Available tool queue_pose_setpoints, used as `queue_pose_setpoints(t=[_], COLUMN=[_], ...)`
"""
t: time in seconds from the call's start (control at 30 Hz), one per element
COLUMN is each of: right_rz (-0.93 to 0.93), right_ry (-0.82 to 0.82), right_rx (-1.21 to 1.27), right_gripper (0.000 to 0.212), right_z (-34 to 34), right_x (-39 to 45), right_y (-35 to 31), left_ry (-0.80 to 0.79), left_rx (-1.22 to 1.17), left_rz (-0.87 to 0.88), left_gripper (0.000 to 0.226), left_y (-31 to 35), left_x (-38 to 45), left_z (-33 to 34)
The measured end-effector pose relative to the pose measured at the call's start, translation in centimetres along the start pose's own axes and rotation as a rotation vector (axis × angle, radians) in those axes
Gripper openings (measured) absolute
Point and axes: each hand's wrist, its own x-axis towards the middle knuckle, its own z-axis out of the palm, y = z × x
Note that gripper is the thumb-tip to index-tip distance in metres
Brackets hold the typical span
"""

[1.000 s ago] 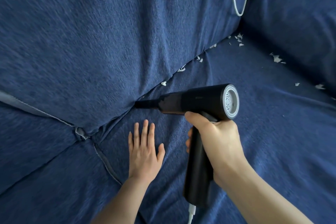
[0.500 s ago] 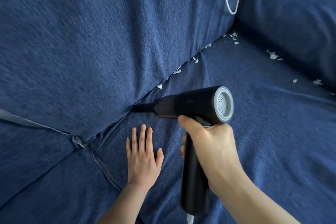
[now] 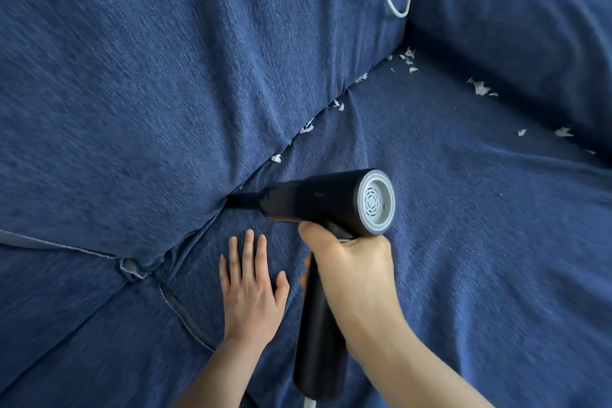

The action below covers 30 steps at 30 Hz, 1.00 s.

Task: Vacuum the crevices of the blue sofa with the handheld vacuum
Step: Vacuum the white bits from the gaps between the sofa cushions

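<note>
Nearest the camera, the right hand [image 3: 351, 275] has its grip wrapped round the upright black handle of the handheld vacuum [image 3: 318, 205], thumb lying up against the barrel. Just beside it, the left hand [image 3: 253, 291] lies flat with straight fingers on the seat cushion [image 3: 463, 242], pressing the cloth down and holding nothing.

The vacuum looks rigid and light enough for one hand; the handle is the sensible place to hold it, since the barrel ends in a grey vented cap and the narrow nozzle must stay free. Its nozzle tip sits in the crevice [image 3: 265, 169] where the back cushion [image 3: 165, 60] meets the seat. The blue sofa fabric is soft and loose, likely to bunch or be sucked against the nozzle, so the flat hand's tension probably helps.

Farther along the crevice, white paper scraps [image 3: 306, 127] lie in a line up to the corner, with more [image 3: 480, 88] near the far cushion. The seat offers open room to the right; a white cable [image 3: 397, 10] hangs near the corner and could snag.
</note>
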Motion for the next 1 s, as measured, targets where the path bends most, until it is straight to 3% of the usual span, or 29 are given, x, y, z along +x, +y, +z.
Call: queue_pose_setpoints(t=[0.27,0.53,0.8,1.0], right_rz=[0.017,0.107,0.150,0.214], right_ry=[0.015,0.020,0.032,0.018], right_rx=[-0.034,0.113,0.240,0.324], right_gripper=[0.051,0.018,0.030,0.033], right_z=[-2.1,-0.7,-2.1,-1.2], right_x=[-0.4,0.2,-0.3,0.0], right_y=[-0.7,0.2,0.1,0.2], left_ry=[-0.035,0.006,0.126,0.045], left_rx=[0.063,0.010,-0.102,-0.054], left_rz=[-0.002,-0.023,-0.042,-0.106], left_gripper=[0.069,0.070,0.055,0.073], left_y=[0.3,1.2,-2.6,-3.6], left_x=[-0.4,-0.6,2.0,3.3], left_z=[0.5,0.3,-0.9,0.0])
